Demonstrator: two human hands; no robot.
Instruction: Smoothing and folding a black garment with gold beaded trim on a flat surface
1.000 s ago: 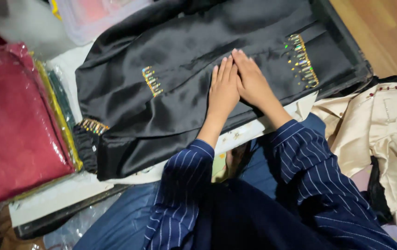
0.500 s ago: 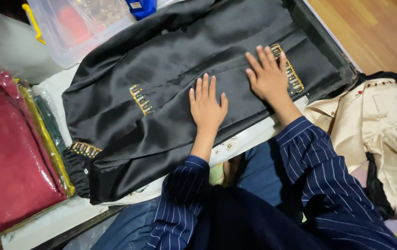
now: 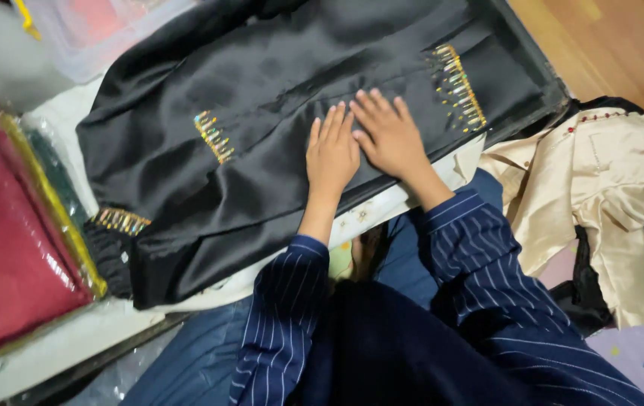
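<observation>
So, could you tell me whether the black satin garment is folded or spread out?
Folded: the black satin garment shows overlapping layers under both flat hands.

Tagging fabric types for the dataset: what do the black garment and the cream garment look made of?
Black garment: looks like satin or a similar smooth woven cloth, glossy; soft highlights run along its folds, with gold bead trim sewn on. Both hands, left and right, lie flat on it. Cream garment: likely a duller satin, faint sheen, crumpled. Fibre cannot be told.

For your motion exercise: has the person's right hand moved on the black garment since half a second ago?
Yes. The right hand slid left, away from the gold embroidery, and now lies beside the left hand.
</observation>
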